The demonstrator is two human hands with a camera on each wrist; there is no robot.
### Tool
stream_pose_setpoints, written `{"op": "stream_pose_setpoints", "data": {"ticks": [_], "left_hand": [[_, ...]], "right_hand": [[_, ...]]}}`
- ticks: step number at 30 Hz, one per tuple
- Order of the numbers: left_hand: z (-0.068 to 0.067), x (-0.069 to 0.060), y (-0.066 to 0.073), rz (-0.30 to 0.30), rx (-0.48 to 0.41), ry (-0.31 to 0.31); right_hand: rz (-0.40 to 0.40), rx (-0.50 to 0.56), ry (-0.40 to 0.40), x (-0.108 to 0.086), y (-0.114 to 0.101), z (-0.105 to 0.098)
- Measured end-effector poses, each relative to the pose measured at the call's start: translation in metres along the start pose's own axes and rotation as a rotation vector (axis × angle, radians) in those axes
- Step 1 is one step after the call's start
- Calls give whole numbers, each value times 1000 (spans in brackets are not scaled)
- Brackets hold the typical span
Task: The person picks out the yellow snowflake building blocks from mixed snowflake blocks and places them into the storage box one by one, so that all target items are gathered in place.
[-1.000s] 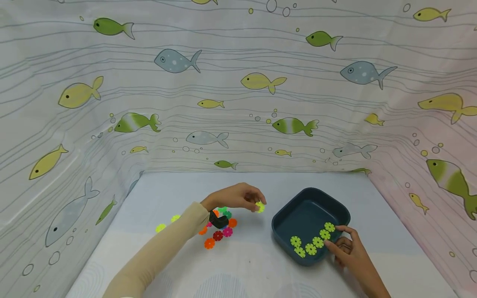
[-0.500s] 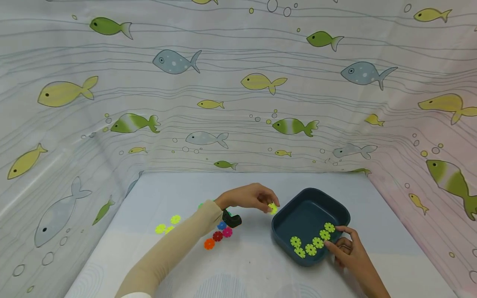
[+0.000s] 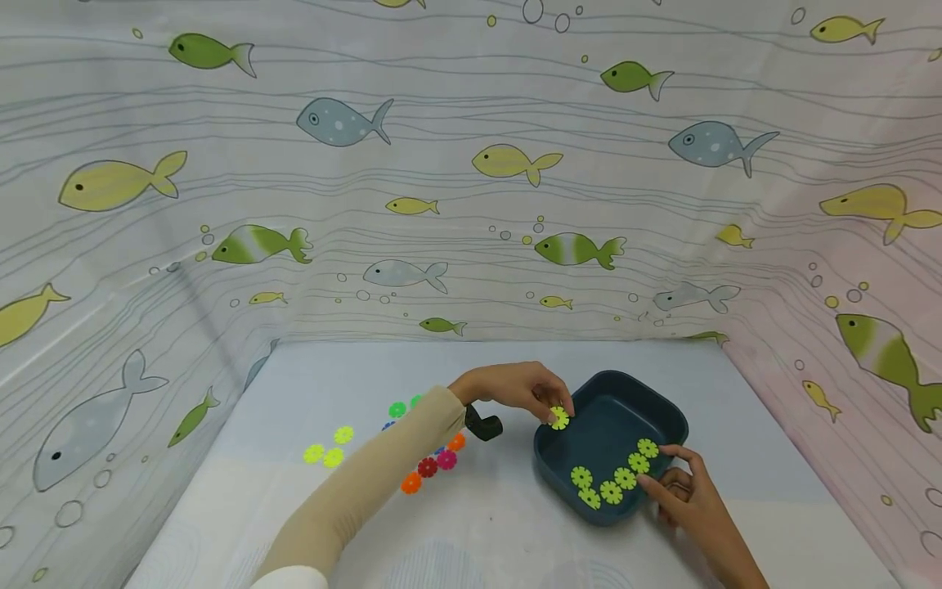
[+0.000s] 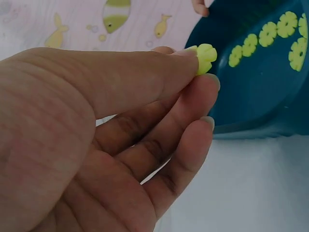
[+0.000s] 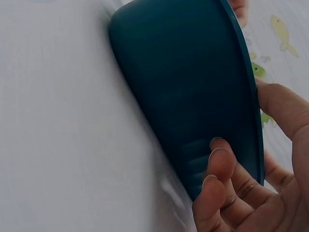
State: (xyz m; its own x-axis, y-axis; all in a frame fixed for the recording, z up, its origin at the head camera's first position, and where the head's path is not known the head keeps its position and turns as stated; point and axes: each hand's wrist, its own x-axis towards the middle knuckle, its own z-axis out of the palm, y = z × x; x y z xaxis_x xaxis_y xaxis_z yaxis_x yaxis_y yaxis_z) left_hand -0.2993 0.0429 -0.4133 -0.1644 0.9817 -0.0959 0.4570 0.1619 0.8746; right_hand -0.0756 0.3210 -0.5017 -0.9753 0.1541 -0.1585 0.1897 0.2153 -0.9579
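Observation:
My left hand (image 3: 515,388) pinches a yellow-green flower piece (image 3: 559,418) between thumb and fingers at the left rim of a dark blue tray (image 3: 605,425). Several yellow-green pieces (image 3: 611,492) lie in a bent row along the tray's near and right side. My right hand (image 3: 688,495) grips the tray's right wall, thumb and a finger over the rim. In the left wrist view, the held piece (image 4: 205,58) sticks out past the thumb tip. The right wrist view shows curled fingertips against the outer wall of the tray (image 5: 193,87).
Yellow-green pieces (image 3: 334,457) lie on the left of the table (image 3: 471,532). Orange, red, pink, blue and green pieces (image 3: 428,467) lie in a group, partly hidden by the left sleeve (image 3: 375,466). A black item (image 3: 483,424) is by the left wrist. Fish-patterned sheets surround the table.
My left hand has moved right with the yellow-green piece, from beside the tray to over its left rim. The right hand and the tray stay in place.

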Motion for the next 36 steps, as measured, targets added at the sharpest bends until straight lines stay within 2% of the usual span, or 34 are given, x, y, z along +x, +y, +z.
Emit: {"op": "stream_pose_setpoints", "data": {"ticks": [8, 14, 20, 26, 31, 36], "left_hand": [[2, 14, 2, 5, -19, -45], [7, 30, 2, -20, -22, -78], [13, 46, 5, -58, -27, -128], [18, 60, 6, -66, -40, -156], [23, 72, 4, -65, -18, -173], [29, 84, 3, -107, 22, -187]], "right_hand": [[3, -4, 3, 1, 1, 1], [28, -2, 6, 3, 2, 0], [21, -11, 8, 4, 3, 0], [12, -15, 12, 4, 3, 0], [1, -5, 9, 3, 2, 0], [-5, -9, 15, 2, 2, 0]]}}
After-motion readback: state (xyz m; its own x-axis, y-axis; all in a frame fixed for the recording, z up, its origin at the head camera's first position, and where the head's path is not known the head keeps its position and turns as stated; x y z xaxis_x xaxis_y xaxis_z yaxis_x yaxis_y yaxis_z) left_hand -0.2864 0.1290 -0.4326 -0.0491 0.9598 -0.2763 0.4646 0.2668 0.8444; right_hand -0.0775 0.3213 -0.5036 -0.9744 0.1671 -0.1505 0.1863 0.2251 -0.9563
